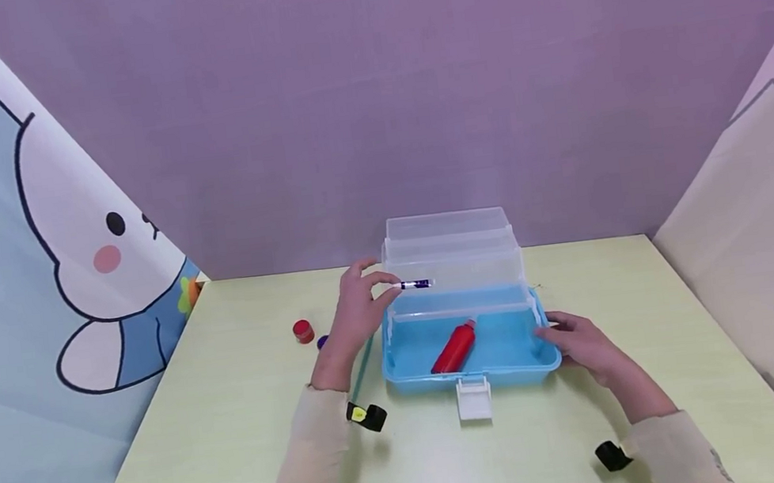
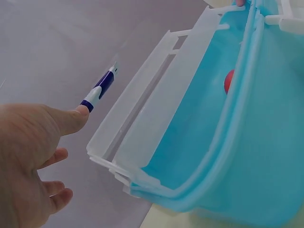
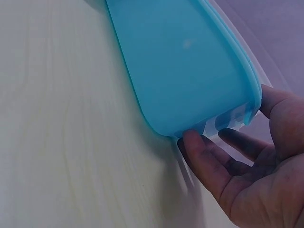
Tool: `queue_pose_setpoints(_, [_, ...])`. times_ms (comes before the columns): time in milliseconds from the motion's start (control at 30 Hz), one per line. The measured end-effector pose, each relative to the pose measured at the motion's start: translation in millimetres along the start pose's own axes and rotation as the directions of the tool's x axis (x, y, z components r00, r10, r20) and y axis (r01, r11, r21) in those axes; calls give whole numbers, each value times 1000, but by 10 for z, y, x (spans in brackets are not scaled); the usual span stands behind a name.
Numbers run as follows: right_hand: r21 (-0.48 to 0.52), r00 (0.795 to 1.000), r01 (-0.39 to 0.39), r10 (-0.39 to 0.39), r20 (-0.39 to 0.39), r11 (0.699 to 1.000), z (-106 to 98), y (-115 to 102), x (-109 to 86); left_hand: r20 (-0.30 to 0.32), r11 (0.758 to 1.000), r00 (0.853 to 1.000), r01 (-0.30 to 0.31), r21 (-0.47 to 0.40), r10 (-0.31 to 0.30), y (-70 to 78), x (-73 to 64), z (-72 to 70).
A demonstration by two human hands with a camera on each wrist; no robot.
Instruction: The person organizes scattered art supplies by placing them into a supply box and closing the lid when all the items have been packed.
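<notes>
Between thumb and fingertips my left hand [image 1: 359,308] pinches a short blue-and-white pen [image 1: 417,284] with a clear end. It is held up in front of the raised clear trays of a light blue plastic storage box [image 1: 418,386]. In the left wrist view the pen [image 2: 101,89] points away from the thumb, beside the trays [image 2: 161,95]. My right hand [image 1: 585,346] grips the box's right end, thumb at the rim and fingers against the outer wall [image 3: 185,71]. A red bottle [image 1: 453,349] lies slanted inside the box.
Left of the box are a small red jar [image 1: 303,331], a purple item [image 1: 323,342] partly behind my left wrist, and a thin green stick [image 1: 362,370]. A white latch [image 1: 474,400] hangs from the box front. A purple backdrop [image 1: 413,95] rises behind the table.
</notes>
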State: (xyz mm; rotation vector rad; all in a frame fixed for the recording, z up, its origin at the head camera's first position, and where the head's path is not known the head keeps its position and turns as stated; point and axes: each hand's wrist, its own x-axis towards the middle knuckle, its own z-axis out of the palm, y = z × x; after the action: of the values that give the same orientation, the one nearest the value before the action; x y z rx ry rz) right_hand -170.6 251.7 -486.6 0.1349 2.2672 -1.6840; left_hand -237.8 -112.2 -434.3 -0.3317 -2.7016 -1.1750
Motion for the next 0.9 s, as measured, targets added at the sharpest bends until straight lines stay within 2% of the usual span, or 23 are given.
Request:
queue_pose_setpoints(367, [0, 1000, -1, 1, -16, 1000, -8, 23, 24, 9, 1000, 1000, -13, 6, 13, 76, 7, 50])
queue_pose_setpoints(600, [4, 1000, 1, -1, -14, 1000, -10, 26, 23, -18, 1000, 1000, 1, -3, -1, 87, 19, 31])
queue_pose_setpoints(900, [4, 1000, 5, -5, -12, 1000, -20, 39, 37, -5, 1000, 1000, 9, -22, -9, 87, 21, 7])
